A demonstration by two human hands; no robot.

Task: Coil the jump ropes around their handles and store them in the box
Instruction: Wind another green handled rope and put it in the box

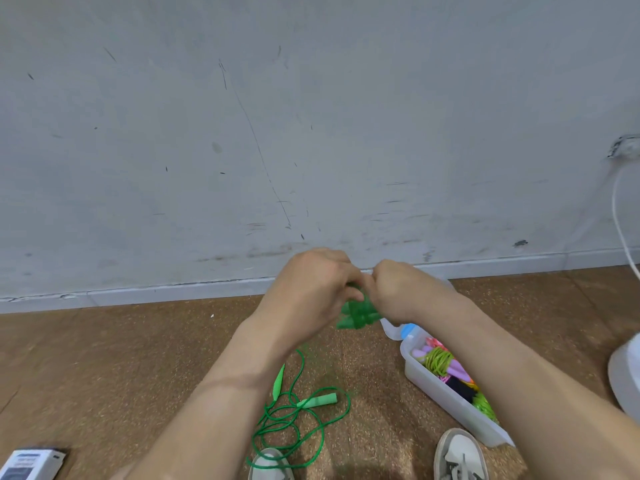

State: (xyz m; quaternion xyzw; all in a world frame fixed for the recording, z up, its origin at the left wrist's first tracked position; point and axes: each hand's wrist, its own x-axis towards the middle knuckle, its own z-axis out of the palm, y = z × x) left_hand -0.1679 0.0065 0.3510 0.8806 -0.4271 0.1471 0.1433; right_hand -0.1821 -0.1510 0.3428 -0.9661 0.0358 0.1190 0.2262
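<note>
green handles (358,315) gripped over the floor (138,358)
by the shoes (460,455), loose green rope (294,420) in a tangle; right of it, clear box (437,393) of coiled ropes (439,359); higher, left hand (311,292) and right hand (398,292) clenched round the handles; beyond, scuffed wall (311,133).

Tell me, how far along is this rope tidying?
Done: several coiled ropes already lie in the clear box. In hand: the left hand and right hand grip a pair of dark green handles together, their cord hanging loose to the floor. Left: coiling that cord, then the light green rope lying uncoiled near the shoes, and boxing both.
</note>
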